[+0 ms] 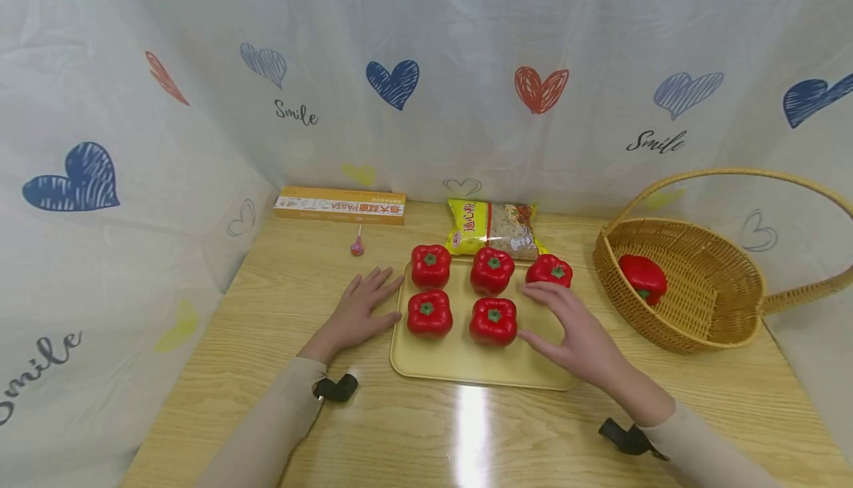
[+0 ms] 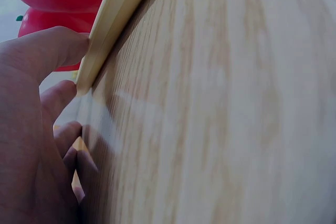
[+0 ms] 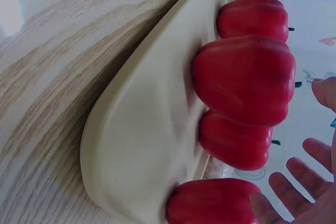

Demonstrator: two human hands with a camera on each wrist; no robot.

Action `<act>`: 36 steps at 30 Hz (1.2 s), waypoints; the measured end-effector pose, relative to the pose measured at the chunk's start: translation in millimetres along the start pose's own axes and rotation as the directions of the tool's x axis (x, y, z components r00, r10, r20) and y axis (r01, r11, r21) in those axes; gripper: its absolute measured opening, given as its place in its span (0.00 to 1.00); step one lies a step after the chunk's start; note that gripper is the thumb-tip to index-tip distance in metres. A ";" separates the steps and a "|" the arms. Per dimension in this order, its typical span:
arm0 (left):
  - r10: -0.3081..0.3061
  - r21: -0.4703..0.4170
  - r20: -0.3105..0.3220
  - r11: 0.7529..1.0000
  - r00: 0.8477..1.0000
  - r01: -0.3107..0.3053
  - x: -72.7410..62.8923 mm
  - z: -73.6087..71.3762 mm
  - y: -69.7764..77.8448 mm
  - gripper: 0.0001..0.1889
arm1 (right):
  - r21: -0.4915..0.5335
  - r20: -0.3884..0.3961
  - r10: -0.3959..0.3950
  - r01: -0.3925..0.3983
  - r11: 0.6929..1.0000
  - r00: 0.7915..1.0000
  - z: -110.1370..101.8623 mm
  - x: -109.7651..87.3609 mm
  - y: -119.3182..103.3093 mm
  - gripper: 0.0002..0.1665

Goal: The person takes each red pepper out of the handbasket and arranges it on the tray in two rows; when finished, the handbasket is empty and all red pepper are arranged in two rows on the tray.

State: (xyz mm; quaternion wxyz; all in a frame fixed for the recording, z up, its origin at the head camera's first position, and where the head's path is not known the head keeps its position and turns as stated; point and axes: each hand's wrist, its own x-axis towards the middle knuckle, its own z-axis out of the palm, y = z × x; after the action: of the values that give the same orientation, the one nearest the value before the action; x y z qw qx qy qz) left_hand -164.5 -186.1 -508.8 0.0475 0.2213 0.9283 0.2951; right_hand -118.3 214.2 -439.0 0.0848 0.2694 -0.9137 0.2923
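Several red bell peppers with green stems stand in two rows on a yellow tray (image 1: 440, 361). My left hand (image 1: 360, 314) lies along the tray's left side, fingers fairly straight; the left wrist view shows its thumb (image 2: 63, 48) at the rim. Over the tray's right part hovers my right hand (image 1: 583, 336), fingers spread and holding nothing. Its thumb is beside the front right pepper (image 1: 494, 329), and its fingertips overlap the back right pepper (image 1: 549, 269) in the head view. In the right wrist view, the fingers (image 3: 291, 195) are above the pepper tops.
On the right stands a wicker basket (image 1: 716, 281) with a tall handle and a red pepper (image 1: 645, 278) inside. Behind the tray lie a yellow pasta bag (image 1: 489, 227), a long pasta box (image 1: 340, 205) and a pink lollipop (image 1: 357, 246). A printed curtain (image 1: 460, 147) borders the table.
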 end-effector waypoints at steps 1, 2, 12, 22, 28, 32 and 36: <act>0.003 0.001 -0.002 1.000 1.000 -0.003 0.0 0.3 -0.1 0.37 | 0.003 -0.001 0.008 -0.008 1.000 1.000 -1.5 -0.8 0.7 0.40; 0.005 0.001 -0.004 1.000 1.000 -0.005 0.0 0.5 -0.3 0.37 | 0.003 -0.002 0.014 -0.014 1.000 1.000 -3.0 -1.6 1.4 0.39; 0.020 -0.002 -0.011 1.000 1.000 -0.020 -0.9 0.1 0.3 0.37 | -0.022 -0.048 0.035 -0.036 0.999 0.998 -20.0 -9.0 10.6 0.36; -0.006 0.002 0.007 1.000 1.000 0.006 -0.9 0.0 0.0 0.37 | -0.062 -0.109 0.090 -0.097 0.993 0.990 -41.6 -17.2 27.0 0.34; -0.004 0.005 0.003 1.000 1.000 0.004 -0.5 0.8 -0.9 0.38 | -0.041 -0.129 0.127 -0.134 0.990 0.983 -52.3 -21.7 38.3 0.34; -0.004 0.002 0.003 1.000 1.000 0.004 -0.5 0.4 -0.3 0.38 | -0.034 -0.150 0.146 -0.153 0.988 0.978 -58.1 -24.5 47.6 0.34; -0.005 0.001 0.004 1.000 1.000 0.005 -0.4 0.0 0.4 0.38 | -0.030 -0.170 0.163 -0.171 0.985 0.972 -63.5 -25.7 55.9 0.32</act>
State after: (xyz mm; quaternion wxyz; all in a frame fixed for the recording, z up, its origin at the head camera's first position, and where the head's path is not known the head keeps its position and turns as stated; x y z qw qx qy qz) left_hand -164.0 -186.0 -508.6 0.0497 0.2197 0.9289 0.2939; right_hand -127.2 300.7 -422.6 0.1422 0.1641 -0.9291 0.2995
